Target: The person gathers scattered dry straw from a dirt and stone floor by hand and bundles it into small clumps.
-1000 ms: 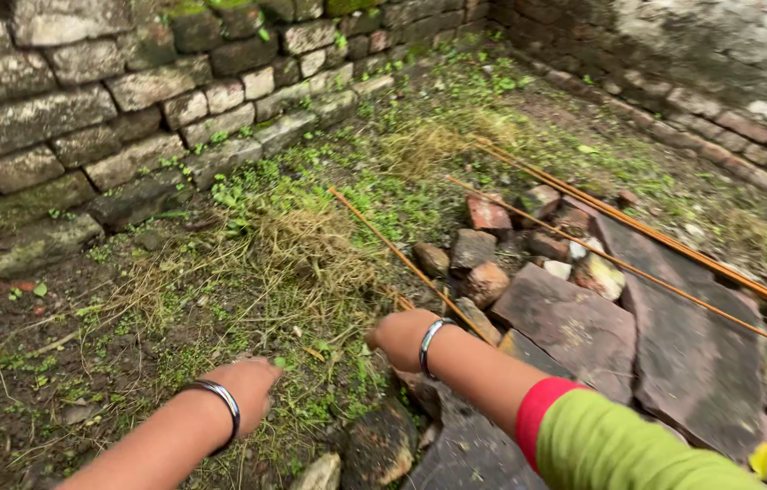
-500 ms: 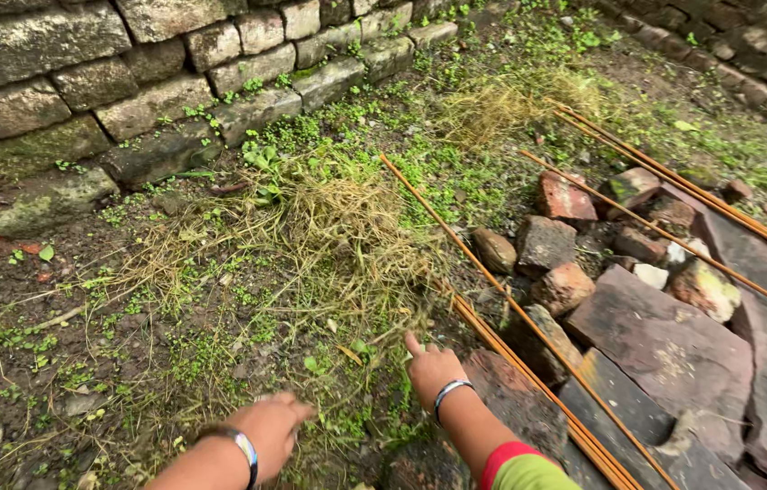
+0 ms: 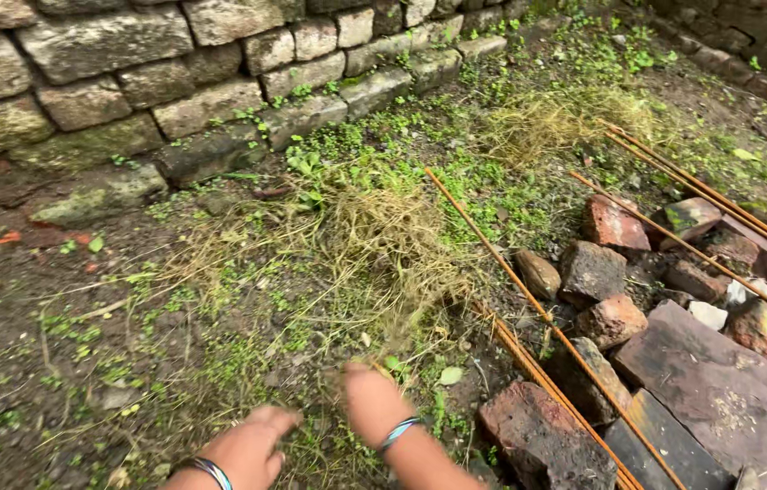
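Your left hand (image 3: 243, 449) was low on the ground (image 3: 29, 336) near its bottom edge, fingers loosely curled and resting on thin green weeds, with a metal bangle (image 3: 206, 470) at the wrist; it gripped nothing that could be made out. Your right hand (image 3: 372, 402) sat just beside it, toward the middle of the bottom edge, blurred by motion, so whether its fingers were spread or pinching grass could not be told; a second bangle (image 3: 399, 432) circled that wrist. The dry grass clump (image 3: 383, 240) lay just beyond both hands, near the middle of the ground, spreading toward the brick wall (image 3: 129, 63) along the top-left edge. Loose strands of it reached down to your fingertips. A thin rusty rod (image 3: 510, 281) ran diagonally from the centre toward the bottom-right corner, passing close to the right of your right hand. More rods (image 3: 701, 195) crossed the upper-right area. A pile of broken bricks (image 3: 610, 272) and flat stone slabs (image 3: 719, 381) occupied the right edge, well apart from your left hand.
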